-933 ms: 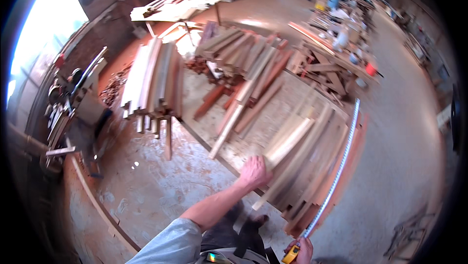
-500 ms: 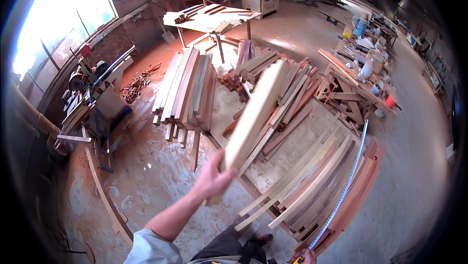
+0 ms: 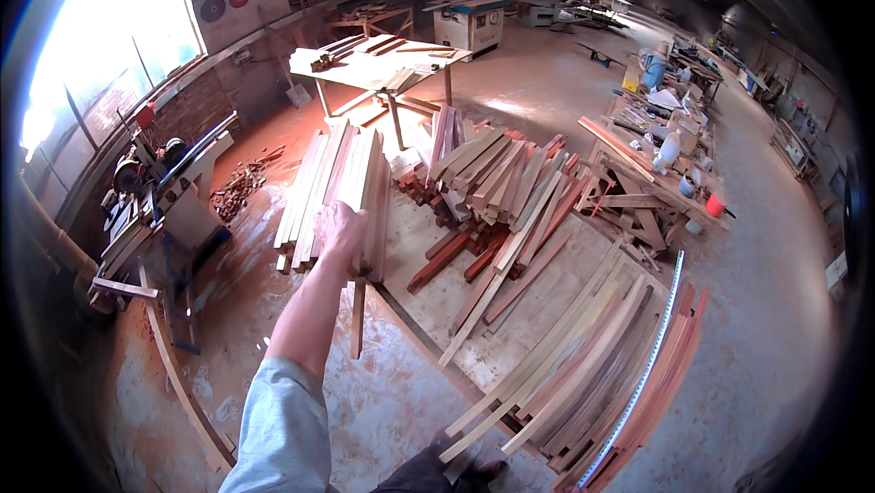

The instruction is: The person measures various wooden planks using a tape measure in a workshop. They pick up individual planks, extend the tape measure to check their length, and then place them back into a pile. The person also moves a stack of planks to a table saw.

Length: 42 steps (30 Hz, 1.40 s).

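Observation:
My left hand (image 3: pixel 340 225) reaches out to the near end of a stack of long wooden boards (image 3: pixel 310 188) at the left. Its fingers are curled round a pale board (image 3: pixel 351 169) on top of the pile; some fingertips are hidden. My right hand is out of the picture. A white tape measure blade (image 3: pixel 643 374) lies stretched along a row of thin wooden strips (image 3: pixel 583 356) at the lower right, its case beyond the lower edge. Between them, a jumbled heap of boards (image 3: pixel 510 174) lies on a low platform (image 3: pixel 483 361).
A table with boards (image 3: pixel 415 54) stands behind the stack. On the left is a machine (image 3: pixel 173 183), with a long plank (image 3: pixel 178 365) near it. A cluttered workbench (image 3: pixel 679 179) holds bottles and a red cup (image 3: pixel 715 205) at the right.
My left hand has carried the pale board leftward and forward from over the platform onto the left stack. My right hand and the tape measure's case have left the picture; the blade still shows.

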Each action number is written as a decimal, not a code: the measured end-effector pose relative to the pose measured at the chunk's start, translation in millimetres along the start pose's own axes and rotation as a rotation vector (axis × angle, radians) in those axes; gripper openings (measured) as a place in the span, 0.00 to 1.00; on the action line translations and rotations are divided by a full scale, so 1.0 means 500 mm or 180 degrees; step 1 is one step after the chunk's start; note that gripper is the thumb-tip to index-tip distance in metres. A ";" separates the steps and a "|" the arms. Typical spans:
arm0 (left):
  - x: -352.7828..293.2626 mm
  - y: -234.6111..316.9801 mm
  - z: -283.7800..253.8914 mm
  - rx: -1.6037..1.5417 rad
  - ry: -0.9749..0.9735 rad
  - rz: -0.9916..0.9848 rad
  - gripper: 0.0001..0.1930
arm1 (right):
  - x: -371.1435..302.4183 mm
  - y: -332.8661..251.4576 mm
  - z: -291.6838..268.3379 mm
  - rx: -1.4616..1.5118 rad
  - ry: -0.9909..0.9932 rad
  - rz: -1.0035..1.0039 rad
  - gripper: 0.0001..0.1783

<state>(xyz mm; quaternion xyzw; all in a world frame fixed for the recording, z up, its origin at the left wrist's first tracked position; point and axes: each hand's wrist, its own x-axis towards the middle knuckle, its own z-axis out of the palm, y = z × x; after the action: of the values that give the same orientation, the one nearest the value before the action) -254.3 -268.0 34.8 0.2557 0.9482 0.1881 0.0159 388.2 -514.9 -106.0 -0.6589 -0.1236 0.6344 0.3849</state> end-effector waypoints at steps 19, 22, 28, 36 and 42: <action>0.096 0.015 0.103 0.1480 0.0599 0.0158 0.27 | -0.062 -0.058 0.083 -0.0095 0.0153 -0.0054 0.09; 0.107 -0.073 0.130 0.1820 0.0640 0.0905 0.30 | -0.041 -0.061 0.069 0.0216 -0.0009 0.0107 0.07; -0.203 0.084 0.024 -0.0218 0.0776 0.2458 0.29 | -0.044 -0.059 0.039 0.0173 -0.0029 0.0010 0.10; -0.736 0.048 0.199 -0.1057 -0.3171 0.2718 0.34 | -0.056 -0.050 0.004 0.0539 0.0044 0.0003 0.08; -0.897 0.023 0.300 -0.0692 -0.2589 0.3004 0.45 | -0.079 -0.030 -0.062 0.0615 0.0152 0.0059 0.08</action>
<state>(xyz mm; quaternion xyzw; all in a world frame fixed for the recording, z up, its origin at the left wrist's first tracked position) 159.6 -426.7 -130.0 0.6943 0.6269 0.1580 0.3163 415.3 -541.2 -70.1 -0.6348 -0.0465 0.6309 0.4437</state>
